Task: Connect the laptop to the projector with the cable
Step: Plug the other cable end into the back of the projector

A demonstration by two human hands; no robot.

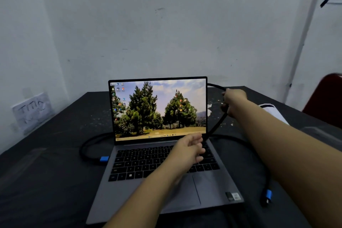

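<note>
- Laptop [162, 153] sits open mid-table on the dark table [55, 163], screen lit with a tree wallpaper and desktop icons, keyboard facing me.
- Black cable [216, 126] runs in a loop around the laptop: one stretch comes out from behind the screen's left edge and curves to the laptop's left side, another arcs from behind the top right corner of the screen down past its lower right corner.
- Blue-collared plug [104, 159] lies just beside the laptop's left edge, touching or nearly so; I can't tell if it's seated in a port.
- Second blue-collared plug [267, 195] lies loose on the table right of the laptop's front corner, apart from it.
- Right hand [234, 101] is stretched out past the screen's right edge, fingers clenched around the raised cable.
- Left hand [190, 149] hovers over the right part of the keyboard by the hinge, fingers curled where the cable comes down; looks like it's grasping the cable, but it's blurred, so I can't say for sure.
- White object [273, 112] lies on the table behind my right forearm, partly hidden.
- Red chair [327, 102] stands at the table's far right.
- Paper note [32, 111] with handwriting is taped to the wall on the left.
</note>
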